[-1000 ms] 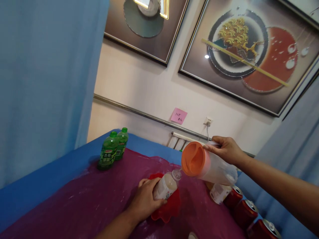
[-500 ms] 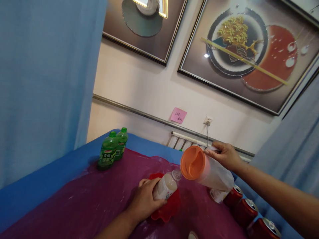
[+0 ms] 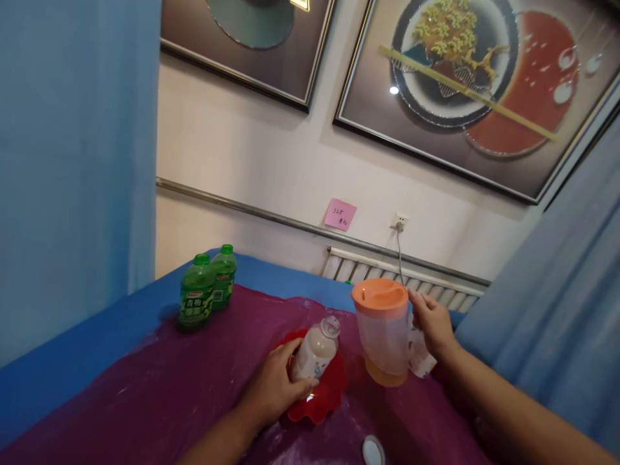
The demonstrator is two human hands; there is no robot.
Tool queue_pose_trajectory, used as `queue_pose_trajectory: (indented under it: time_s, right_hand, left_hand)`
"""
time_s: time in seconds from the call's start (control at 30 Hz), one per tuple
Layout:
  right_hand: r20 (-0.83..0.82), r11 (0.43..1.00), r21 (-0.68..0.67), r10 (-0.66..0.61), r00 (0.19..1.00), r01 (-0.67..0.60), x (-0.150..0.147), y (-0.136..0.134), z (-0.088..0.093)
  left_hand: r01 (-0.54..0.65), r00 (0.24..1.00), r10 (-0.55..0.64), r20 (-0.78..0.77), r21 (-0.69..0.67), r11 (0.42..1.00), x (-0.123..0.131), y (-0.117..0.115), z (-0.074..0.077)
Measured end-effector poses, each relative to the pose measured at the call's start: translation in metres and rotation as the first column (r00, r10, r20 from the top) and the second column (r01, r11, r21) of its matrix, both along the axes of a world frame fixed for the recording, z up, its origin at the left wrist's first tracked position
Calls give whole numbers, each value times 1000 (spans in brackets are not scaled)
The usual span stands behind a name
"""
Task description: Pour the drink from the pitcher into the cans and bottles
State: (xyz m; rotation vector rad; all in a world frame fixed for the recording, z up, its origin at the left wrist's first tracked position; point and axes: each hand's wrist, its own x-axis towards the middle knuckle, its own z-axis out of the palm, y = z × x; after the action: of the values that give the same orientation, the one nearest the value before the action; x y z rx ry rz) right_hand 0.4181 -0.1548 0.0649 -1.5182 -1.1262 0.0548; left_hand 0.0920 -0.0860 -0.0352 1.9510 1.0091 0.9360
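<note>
My left hand (image 3: 278, 384) is closed around a clear, uncapped bottle (image 3: 314, 354) with a pale label. The bottle leans a little to the right above a red scalloped dish (image 3: 320, 403). With my right hand (image 3: 433, 323) I grip the handle of a translucent pitcher (image 3: 385, 339), which has an orange lid. The pitcher is nearly upright and a little yellowish liquid shows at its bottom. Behind my right hand stands a clear container (image 3: 420, 354) with a label, partly hidden. A white round cap (image 3: 372, 450) lies near the front edge of the view.
Two green bottles (image 3: 196, 297) stand at the left on the purple cloth (image 3: 194, 387), which lies over a blue table cover (image 3: 97, 339). Blue curtains (image 3: 77, 142) hang on both sides. Behind are a radiator (image 3: 368, 263) and a wall socket (image 3: 400, 221).
My right hand has turned the pitcher from tilted toward the bottle to nearly upright, lower down. The left hand still holds the bottle, now more upright. The red cans have gone out of sight.
</note>
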Motion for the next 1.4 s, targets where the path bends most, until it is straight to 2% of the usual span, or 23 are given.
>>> queue_pose_trajectory:
  time_s: [0.1,0.2,0.3,0.4,0.57,0.7,0.77,0.8,0.9,1.0,1.07,1.2,1.3,1.4]
  right_hand:
    - [-180,999,28,-30,983,36,0,3,-32]
    - [-295,998,58,-20,955,38,-1,7,-60]
    - [-370,996,83,-2,929,35,-2,8,-80]
    - [-407,994,101,7,913,38,-4,2,-91]
    - [-407,993,87,-37,913,79,-4,-21,-97]
    - [-385,958,54,-241,891,282,-5,-54,-110]
    - [-366,940,27,-308,878,340,-13,-74,-122]
    - [-352,949,9,-291,890,314,-18,-83,-129]
    - [-252,990,-99,-126,960,104,-40,-105,-150]
    - [-28,970,-237,42,999,-47,-57,-116,-167]
    - [101,933,-341,155,983,-112,-62,-117,-173]
    - [216,802,-572,351,911,-173,-67,-113,-173]
    - [221,721,-673,406,887,-163,-71,-110,-169]
    - [208,690,-707,417,885,-159,-73,-109,-169]
  left_hand:
    - [40,995,-37,94,-36,999,1,2,0]
    - [48,994,-44,102,-37,998,2,5,0]
    - [47,994,-41,104,-51,998,3,7,0]
    - [54,993,-44,114,-87,995,4,6,2]
    - [39,995,-29,96,-101,994,4,1,11]
    - [9,998,-4,62,-71,997,3,0,13]
    - [-3,999,5,49,-54,999,2,1,11]
    - [-6,999,8,41,-50,999,2,1,10]
    - [-17,1000,17,0,-36,999,3,0,6]
    - [-20,999,20,-41,-5,1000,4,-1,0]
    - [-24,999,25,-47,20,1000,4,0,-5]
    - [-47,998,50,-42,60,997,4,3,-12]
    - [-51,997,54,-46,70,996,3,2,-13]
    - [-33,999,35,-30,76,997,4,0,-9]
